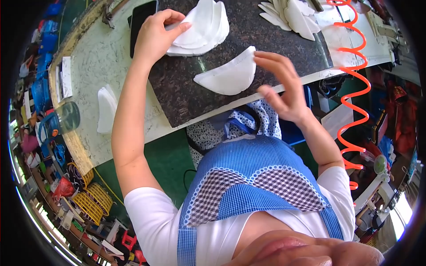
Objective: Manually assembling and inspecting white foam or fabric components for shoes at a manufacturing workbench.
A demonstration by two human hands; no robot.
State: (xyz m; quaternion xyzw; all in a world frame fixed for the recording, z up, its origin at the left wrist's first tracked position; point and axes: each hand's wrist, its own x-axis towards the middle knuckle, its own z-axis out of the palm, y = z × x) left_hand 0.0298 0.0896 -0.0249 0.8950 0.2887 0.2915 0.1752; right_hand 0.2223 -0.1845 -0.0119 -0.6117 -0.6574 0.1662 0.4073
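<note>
At the back of the dark speckled slab (177,97), my left hand (157,35) has its fingers curled, with thumb and fingertips at the left edge of a fanned pile of white curved pieces (208,31). It appears to pinch an upper piece; the exact grip is partly hidden. Nearer to me lies a white half-moon piece (228,73), flat and soft-looking, possibly several layers thick. Beside its right tip is my right hand (286,88), fingers and thumb spread, holding nothing. Its fingertips are at or just over the piece's corner.
Another pile of off-white curved pieces (293,15) rests at the slab's far right. A black phone-like object (141,22) lies beyond my left hand. More white pieces (106,108) sit on the worn table (88,146). A coiled orange hose (355,95) hangs at right.
</note>
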